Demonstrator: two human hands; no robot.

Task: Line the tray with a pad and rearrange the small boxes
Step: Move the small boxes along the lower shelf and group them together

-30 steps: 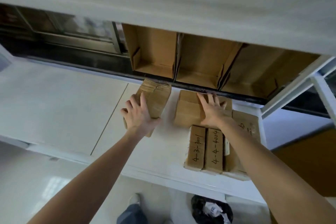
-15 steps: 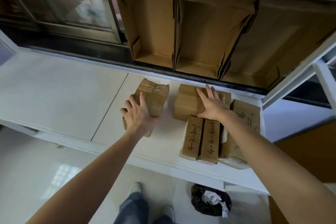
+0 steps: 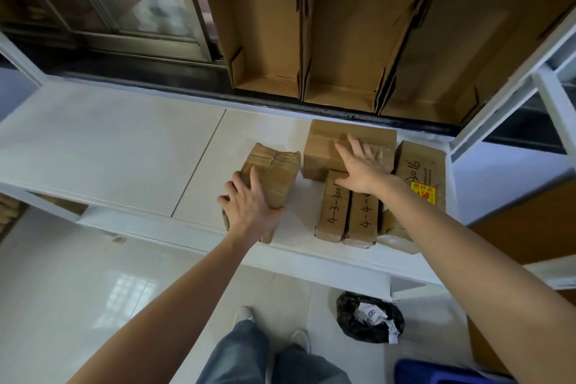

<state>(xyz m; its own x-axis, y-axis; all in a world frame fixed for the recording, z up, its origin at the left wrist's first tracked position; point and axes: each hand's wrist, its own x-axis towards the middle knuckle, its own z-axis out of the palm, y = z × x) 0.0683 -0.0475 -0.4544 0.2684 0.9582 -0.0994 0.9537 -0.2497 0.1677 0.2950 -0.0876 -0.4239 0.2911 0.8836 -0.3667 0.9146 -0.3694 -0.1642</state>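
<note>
On the white shelf (image 3: 124,146), I have both hands down on cardboard parcels, with the sorting under way and the lining not visible at all. My left hand (image 3: 249,212) lies over the near end of the taped parcel (image 3: 274,171), fingers curled over its left edge and thumb along its top, gripping it; this parcel sits alone, just left of the main cluster. My right hand (image 3: 361,168) rests flat, fingers straight and spread, on the wide brown box (image 3: 346,143) at the back of the cluster, holding nothing. In front of that box stand two narrow boxes side by side, touching: one marked 4-3-300 (image 3: 333,209) and one marked 4-4 (image 3: 363,218), its remaining digits hidden by my wrist. To the right of the wide box lies the box with the red and yellow label (image 3: 420,171). Three open cardboard trays (image 3: 265,40) stand on edge behind the shelf, each bare inside; I see no pad in them or anywhere else. By my reading, the boxes are only partly grouped, and both the lining and the final placing remain to be done.
</note>
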